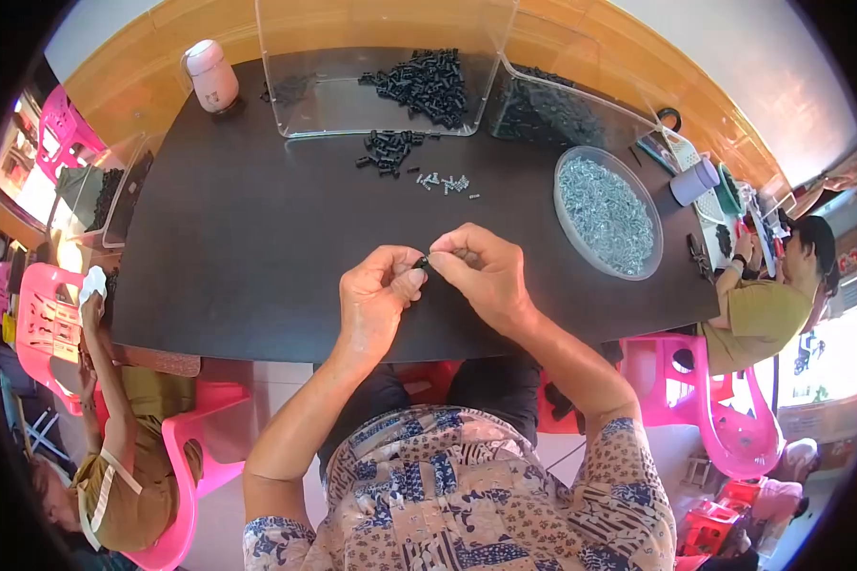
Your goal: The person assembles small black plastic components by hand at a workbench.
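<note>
Over the near half of the dark table, my two hands meet at the fingertips. My left hand pinches a small black plastic piece between thumb and forefinger. Close against its right end, my right hand has thumb and forefinger pressed together; whatever they hold is too small to make out. Beyond the hands lie several tiny silvery pieces, loosely scattered. A little farther off is a small heap of black plastic pieces. To the right, a round clear tub is filled with similar small silvery pieces.
At the table's far edge stand a clear bin holding more black pieces and a second clear bin. A pink flask is at far left, a lilac cup at right. People sit on both sides, near pink chairs.
</note>
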The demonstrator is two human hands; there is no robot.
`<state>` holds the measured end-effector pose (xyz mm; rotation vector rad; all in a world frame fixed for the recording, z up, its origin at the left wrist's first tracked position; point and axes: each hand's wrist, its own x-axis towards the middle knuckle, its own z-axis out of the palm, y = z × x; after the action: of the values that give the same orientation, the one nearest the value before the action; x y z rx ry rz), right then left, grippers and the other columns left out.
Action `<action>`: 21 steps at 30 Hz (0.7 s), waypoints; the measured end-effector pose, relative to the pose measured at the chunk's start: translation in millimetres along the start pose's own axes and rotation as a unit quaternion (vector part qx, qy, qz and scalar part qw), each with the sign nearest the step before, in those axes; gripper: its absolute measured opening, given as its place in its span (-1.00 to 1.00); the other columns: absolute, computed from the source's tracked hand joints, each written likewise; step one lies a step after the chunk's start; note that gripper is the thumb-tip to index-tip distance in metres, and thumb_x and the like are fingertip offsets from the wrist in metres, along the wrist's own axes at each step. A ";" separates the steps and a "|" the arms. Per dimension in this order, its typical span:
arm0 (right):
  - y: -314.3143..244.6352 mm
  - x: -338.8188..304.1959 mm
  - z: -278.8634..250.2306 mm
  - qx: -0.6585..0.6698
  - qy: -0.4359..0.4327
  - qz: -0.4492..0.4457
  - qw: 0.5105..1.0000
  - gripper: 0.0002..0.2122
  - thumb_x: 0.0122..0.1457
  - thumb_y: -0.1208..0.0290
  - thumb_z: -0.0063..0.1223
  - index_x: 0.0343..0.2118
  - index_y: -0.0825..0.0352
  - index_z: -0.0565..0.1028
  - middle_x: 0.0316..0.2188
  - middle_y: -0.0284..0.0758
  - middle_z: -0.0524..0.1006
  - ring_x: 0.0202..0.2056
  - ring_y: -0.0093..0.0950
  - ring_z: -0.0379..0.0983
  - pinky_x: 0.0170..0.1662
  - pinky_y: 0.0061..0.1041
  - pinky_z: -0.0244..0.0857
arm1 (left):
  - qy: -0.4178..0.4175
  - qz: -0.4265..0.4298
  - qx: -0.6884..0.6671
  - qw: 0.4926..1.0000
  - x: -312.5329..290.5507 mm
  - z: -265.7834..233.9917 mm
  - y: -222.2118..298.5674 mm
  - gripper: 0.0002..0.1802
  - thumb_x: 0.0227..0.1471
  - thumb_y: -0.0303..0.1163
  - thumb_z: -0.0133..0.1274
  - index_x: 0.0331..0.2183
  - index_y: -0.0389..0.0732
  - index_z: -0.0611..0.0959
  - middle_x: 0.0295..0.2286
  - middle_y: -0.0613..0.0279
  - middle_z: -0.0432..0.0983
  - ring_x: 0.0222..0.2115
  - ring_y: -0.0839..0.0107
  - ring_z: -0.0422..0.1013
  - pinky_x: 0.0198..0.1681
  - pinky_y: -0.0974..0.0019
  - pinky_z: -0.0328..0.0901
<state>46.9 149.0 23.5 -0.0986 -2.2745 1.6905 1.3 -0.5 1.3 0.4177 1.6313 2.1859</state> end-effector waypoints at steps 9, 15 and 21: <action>-3.0 -1.4 7.7 -0.265 -0.015 -0.355 0.896 -0.81 -0.19 0.66 0.05 -0.41 0.42 0.47 -0.53 -0.31 0.42 -0.46 -0.32 0.35 -0.42 -0.43 0.28 | 0.008 0.009 -0.031 0.999 -8.4 -11.2 -9.0 -0.80 -0.01 -0.50 0.10 -0.27 -0.34 0.57 -0.47 0.29 0.51 -0.54 0.63 0.35 -0.48 0.58 0.27; -5.1 -3.0 13.1 -0.295 -0.008 -0.361 0.885 -0.76 -0.19 0.67 0.08 -0.35 0.40 0.49 -0.47 -0.28 0.47 -0.47 -0.34 0.37 -0.42 -0.42 0.29 | 0.025 -0.010 -0.095 0.995 -9.5 -14.1 -7.8 -0.84 -0.01 -0.52 0.09 -0.31 -0.34 0.58 -0.48 0.26 0.51 -0.56 0.60 0.36 -0.50 0.56 0.28; 8.2 52.8 -4.1 -0.267 0.021 -0.259 0.928 -0.86 -0.09 0.56 0.02 -0.40 0.37 0.52 -0.51 -0.19 0.49 -0.42 -0.23 0.42 -0.35 -0.34 0.31 | 0.051 -0.016 -0.051 0.997 -8.2 -20.9 -5.8 -0.87 -0.01 -0.53 0.08 -0.33 -0.33 0.59 -0.51 0.24 0.52 -0.56 0.59 0.36 -0.51 0.56 0.28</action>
<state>-3.2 167.7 27.5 0.3189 -2.3845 0.7825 -0.2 -20.6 -10.3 0.2528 1.5576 2.2889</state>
